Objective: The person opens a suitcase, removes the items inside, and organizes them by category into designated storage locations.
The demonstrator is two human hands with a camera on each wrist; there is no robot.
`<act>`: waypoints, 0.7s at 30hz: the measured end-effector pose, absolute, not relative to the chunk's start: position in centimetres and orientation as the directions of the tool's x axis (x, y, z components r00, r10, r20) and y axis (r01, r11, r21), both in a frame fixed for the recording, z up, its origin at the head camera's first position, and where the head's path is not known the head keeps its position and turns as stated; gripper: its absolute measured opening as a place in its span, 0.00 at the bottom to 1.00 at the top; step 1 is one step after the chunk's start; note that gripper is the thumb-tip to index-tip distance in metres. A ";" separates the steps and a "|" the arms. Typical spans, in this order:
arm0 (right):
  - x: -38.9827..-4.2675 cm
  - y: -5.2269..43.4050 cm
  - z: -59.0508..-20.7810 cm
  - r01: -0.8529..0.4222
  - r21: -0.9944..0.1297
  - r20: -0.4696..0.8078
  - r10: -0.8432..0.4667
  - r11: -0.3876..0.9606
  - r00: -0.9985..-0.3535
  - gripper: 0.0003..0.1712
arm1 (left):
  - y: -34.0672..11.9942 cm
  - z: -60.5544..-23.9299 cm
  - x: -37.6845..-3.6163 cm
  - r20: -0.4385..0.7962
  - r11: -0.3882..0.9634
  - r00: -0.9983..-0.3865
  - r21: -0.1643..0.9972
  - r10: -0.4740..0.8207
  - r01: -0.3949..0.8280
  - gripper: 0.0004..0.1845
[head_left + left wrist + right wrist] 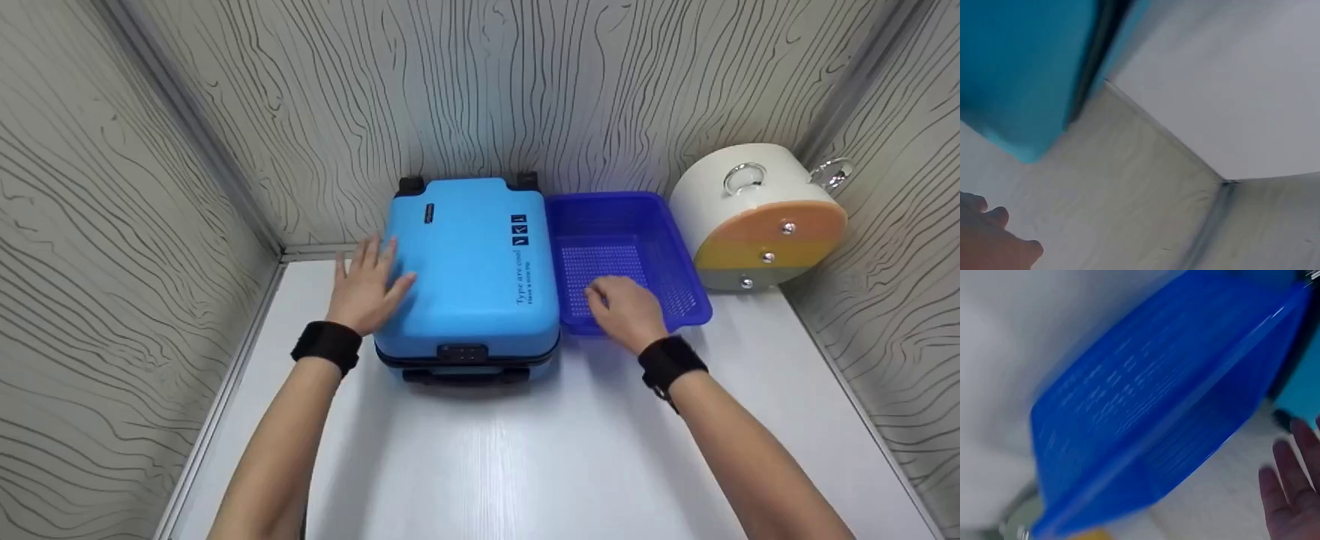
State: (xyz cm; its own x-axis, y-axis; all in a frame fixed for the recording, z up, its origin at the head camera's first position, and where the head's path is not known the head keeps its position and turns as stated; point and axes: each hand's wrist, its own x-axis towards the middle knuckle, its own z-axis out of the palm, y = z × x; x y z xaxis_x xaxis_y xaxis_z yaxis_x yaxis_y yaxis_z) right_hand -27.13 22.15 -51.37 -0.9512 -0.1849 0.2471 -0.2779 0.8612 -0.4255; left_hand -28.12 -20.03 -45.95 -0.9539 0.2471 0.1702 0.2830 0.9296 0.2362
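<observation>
A light-blue hard suitcase (472,262) lies flat on the white table, its handle side towards me. My left hand (367,289) rests on the case's left edge with straight, spread fingers. In the left wrist view the case (1016,67) fills the upper left and the hand (988,242) shows at the bottom left. An empty dark-blue perforated basket (607,199) stands just right of the case. My right hand (626,307) hovers at its near rim, holding nothing. The right wrist view shows the blurred basket (1145,416) and straight fingers (1294,495) apart from it.
A round white container (757,217) with metal ring handles and an orange, yellow and grey face lies on its side at the back right corner. Wood-grain walls close in the table (525,450) on three sides. Both wrists wear black bands.
</observation>
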 end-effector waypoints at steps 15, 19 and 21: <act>-23.4 15.9 -60.1 0.096 -0.958 -0.052 0.166 0.269 -0.985 0.19 | -8.4 -49.2 -25.6 0.154 0.875 -0.866 0.020 0.476 0.484 0.63; -23.6 15.0 -60.6 0.133 -0.988 -0.112 0.221 0.084 -0.969 0.19 | -8.2 -49.4 -25.3 0.179 0.872 -0.861 0.032 0.476 0.489 0.61; -23.5 14.7 -60.9 0.133 -0.990 -0.116 0.241 0.055 -0.964 0.19 | -8.4 -49.5 -25.0 0.187 0.871 -0.859 0.030 0.477 0.490 0.61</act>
State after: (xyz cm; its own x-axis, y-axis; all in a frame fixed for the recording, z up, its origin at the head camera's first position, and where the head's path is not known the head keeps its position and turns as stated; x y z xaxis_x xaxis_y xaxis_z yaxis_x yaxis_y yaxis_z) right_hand -23.52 14.68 -60.88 -0.9635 0.2411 -0.1159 0.1326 0.0545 -0.9897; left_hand -25.04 -8.35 -49.46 -0.8590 0.4767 0.1866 0.4900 0.8712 0.0301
